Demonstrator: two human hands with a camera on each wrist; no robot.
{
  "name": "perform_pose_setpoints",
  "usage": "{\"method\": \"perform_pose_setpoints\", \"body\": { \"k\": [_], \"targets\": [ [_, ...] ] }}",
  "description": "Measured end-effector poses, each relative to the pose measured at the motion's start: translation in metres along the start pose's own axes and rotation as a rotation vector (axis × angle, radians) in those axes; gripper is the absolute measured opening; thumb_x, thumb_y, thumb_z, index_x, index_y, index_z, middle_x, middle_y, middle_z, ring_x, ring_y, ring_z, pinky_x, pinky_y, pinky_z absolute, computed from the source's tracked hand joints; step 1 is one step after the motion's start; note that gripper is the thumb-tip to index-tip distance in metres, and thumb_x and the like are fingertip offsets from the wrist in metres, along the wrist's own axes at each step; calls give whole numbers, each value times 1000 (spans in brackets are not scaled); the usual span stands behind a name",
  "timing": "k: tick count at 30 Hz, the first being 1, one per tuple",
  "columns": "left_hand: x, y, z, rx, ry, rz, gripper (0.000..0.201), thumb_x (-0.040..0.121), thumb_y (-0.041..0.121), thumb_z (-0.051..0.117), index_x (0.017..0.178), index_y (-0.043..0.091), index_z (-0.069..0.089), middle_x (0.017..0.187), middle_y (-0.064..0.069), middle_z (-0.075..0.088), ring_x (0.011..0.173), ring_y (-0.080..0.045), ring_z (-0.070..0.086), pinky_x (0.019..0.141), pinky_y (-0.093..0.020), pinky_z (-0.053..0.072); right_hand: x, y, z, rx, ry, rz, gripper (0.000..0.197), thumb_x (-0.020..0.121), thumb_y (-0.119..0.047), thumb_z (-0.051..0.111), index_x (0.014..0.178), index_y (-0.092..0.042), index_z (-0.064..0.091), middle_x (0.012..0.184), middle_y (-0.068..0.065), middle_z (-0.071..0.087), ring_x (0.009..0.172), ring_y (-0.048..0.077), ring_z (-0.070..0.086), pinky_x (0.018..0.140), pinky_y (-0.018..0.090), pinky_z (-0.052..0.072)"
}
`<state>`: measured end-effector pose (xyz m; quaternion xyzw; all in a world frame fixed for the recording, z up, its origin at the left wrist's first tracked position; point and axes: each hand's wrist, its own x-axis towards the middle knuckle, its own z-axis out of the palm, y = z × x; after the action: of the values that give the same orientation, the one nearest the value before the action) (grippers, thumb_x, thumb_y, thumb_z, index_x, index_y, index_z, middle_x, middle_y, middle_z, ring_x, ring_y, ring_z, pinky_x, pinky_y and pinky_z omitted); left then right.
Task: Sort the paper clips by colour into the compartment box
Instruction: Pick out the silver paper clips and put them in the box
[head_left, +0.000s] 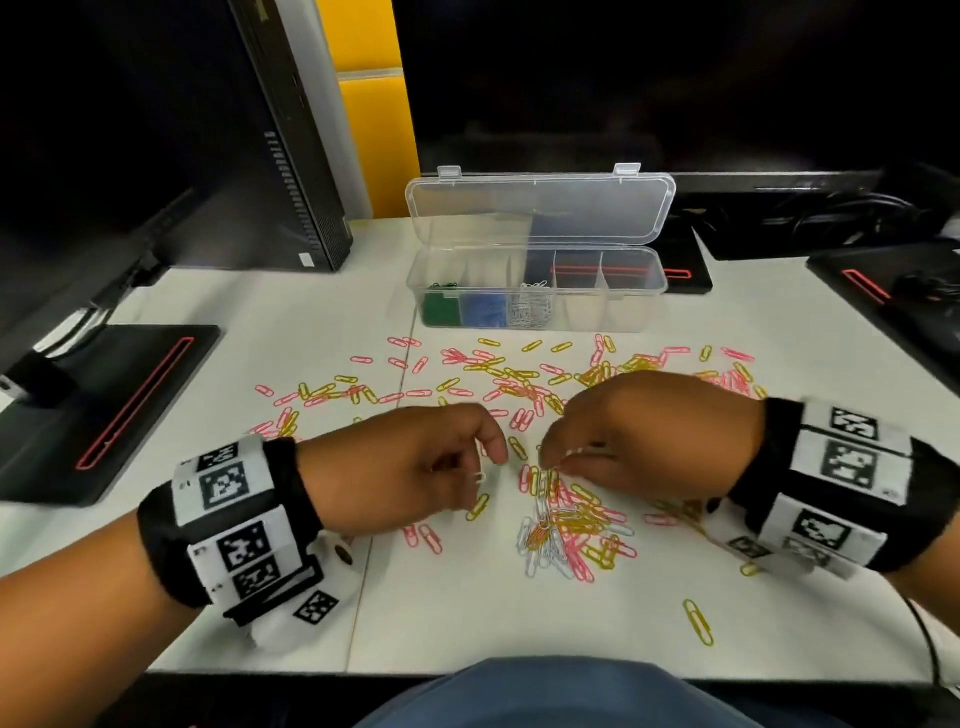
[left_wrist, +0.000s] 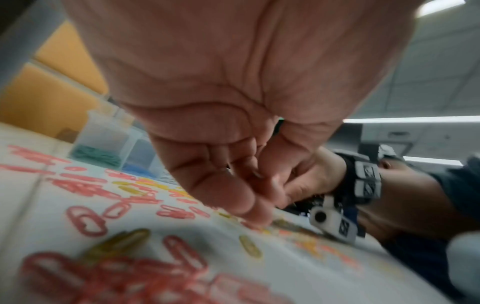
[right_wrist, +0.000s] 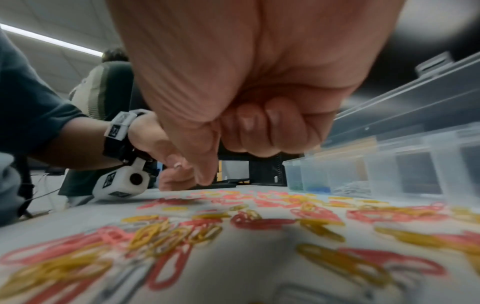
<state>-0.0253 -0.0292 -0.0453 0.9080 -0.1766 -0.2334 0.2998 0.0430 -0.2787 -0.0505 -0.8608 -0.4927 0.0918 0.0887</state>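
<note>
The clear compartment box (head_left: 644, 312) stands open at the back, with green (head_left: 440, 306), blue (head_left: 484, 310) and white clips (head_left: 530, 309) in its three left compartments. Pink and yellow clips (head_left: 519, 374) lie scattered across the white table. A mixed pile (head_left: 566, 530) with white clips lies near me. My left hand (head_left: 488, 467) is curled just left of the pile, and a white clip (head_left: 480, 477) peeks from under its fingers. My right hand (head_left: 548, 462) pinches a white clip (head_left: 576, 452) at the pile's far edge, its other fingers (right_wrist: 259, 131) curled into the palm.
Black monitor stands with red stripes sit left (head_left: 119, 410), behind the box (head_left: 680, 270) and far right (head_left: 872, 286). A black tower (head_left: 291, 156) stands at back left. A lone yellow clip (head_left: 698, 629) lies near the table's front edge.
</note>
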Motion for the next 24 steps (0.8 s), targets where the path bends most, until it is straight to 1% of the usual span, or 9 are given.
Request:
{"method": "perform_pose_setpoints", "body": {
  "k": [3,7,10,13,16,18,19,22,24],
  "targets": [
    [7,8,10,241,-53,13,18,100,19,44,98,32,57,88,10,61,81,-9,55,77,-30,49,20,-7,6,-5,-81,-38,25,99,-40,58,121,-46,69,116,-23,65,91,-5,47,73,4,28],
    [14,14,20,446,-4,21,21,100,38,47,97,25,63,92,9,61,80,-10,54,75,-25,46,30,-5,13,-2,-163,35,15,96,-38,61,107,-39,72,100,-20,64,83,2,50,68,14,33],
    [24,13,27,587,0,-18,30,100,50,46,96,24,62,95,6,62,83,-13,56,81,-31,50,30,-4,8,22,-186,82,7,95,-33,62,96,-31,69,79,-20,57,74,2,52,63,16,34],
    [32,10,31,606,29,-23,23,105,41,41,98,24,54,97,6,60,83,-13,53,79,-25,44,24,0,-5,221,-151,143,6,94,-29,66,88,-29,69,69,-26,58,67,-4,51,61,12,35],
    [34,2,27,480,47,-15,22,104,22,46,121,25,59,107,7,62,90,-11,56,80,-23,46,18,11,-11,566,-36,195,14,90,-23,63,78,-28,62,71,-13,63,62,3,52,62,22,43],
    [32,1,26,464,44,23,30,104,20,46,130,28,57,117,8,62,102,-12,58,87,-21,45,15,17,-11,868,-21,275,9,90,-16,54,82,-20,54,72,-2,64,59,19,52,51,28,42],
    [30,3,26,470,39,49,28,105,24,45,129,28,58,120,8,61,104,-11,57,86,-18,41,14,18,-11,961,-32,303,8,93,-10,50,87,-15,51,72,5,64,56,24,51,46,28,40],
    [25,10,26,453,24,129,25,102,37,49,124,35,60,115,12,58,101,-8,54,84,-22,41,11,18,-6,1010,-86,329,19,97,3,40,102,-13,50,72,12,63,51,24,48,44,27,37],
    [23,14,24,447,-6,140,30,98,37,56,127,45,58,108,17,55,96,-5,51,85,-23,44,11,15,-2,968,-121,326,21,94,-3,44,104,-17,56,73,8,60,52,18,47,47,28,35]
  ]
}}
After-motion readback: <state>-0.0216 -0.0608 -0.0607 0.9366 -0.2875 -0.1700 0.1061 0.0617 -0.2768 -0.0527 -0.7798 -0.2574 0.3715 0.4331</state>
